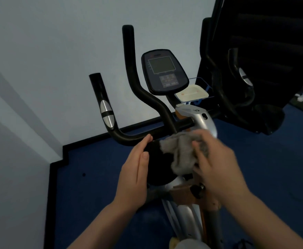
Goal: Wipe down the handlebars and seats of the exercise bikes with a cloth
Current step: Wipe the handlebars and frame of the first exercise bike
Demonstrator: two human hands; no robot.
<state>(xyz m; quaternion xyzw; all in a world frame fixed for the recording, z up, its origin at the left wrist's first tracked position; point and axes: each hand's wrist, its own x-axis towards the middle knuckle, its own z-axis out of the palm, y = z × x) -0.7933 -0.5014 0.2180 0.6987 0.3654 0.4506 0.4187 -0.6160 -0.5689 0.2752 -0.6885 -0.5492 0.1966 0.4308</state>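
Note:
An exercise bike stands in front of me with black handlebars (129, 69) and a black seat (158, 166) just below my hands. My right hand (217, 164) grips a grey cloth (181, 151) and holds it on the seat's right side; the hand is blurred. My left hand (138, 169) lies flat with straight fingers against the seat's left edge, its fingertips near the lower handlebar (129, 139). The seat is partly hidden by the cloth and both hands.
The bike's console (164, 71) sits above the handlebars, with a cream tray (192, 95) beside it. A white wall is to the left. A second dark machine (246, 87) stands at the right on the blue floor (93, 194).

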